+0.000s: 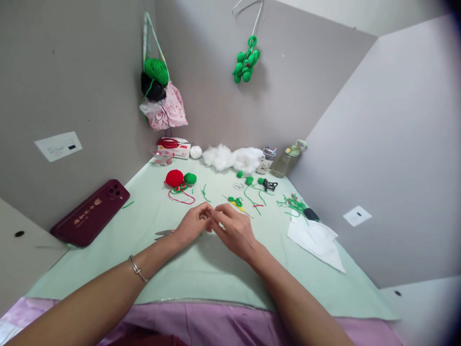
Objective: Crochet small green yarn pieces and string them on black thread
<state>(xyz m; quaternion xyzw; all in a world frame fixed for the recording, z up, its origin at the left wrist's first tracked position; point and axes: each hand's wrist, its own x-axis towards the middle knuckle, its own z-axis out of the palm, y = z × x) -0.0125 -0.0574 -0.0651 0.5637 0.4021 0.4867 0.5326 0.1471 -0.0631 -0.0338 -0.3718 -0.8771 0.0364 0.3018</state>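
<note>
My left hand and my right hand meet over the middle of the table, fingertips pinched together. What they hold is hidden by the fingers; a tiny bit of green shows just below them. Scissors lie partly under my left hand, their blades pointing left. Beyond my right hand are a crochet hook with a yellow handle and a small green crocheted piece. A red yarn ball and a green yarn ball rest farther back on the left.
White stuffing lies along the back wall beside a water bottle. Green crocheted bits with tails, yarn scraps and white paper lie rightward. A maroon phone leans at left. A green crocheted cluster hangs above.
</note>
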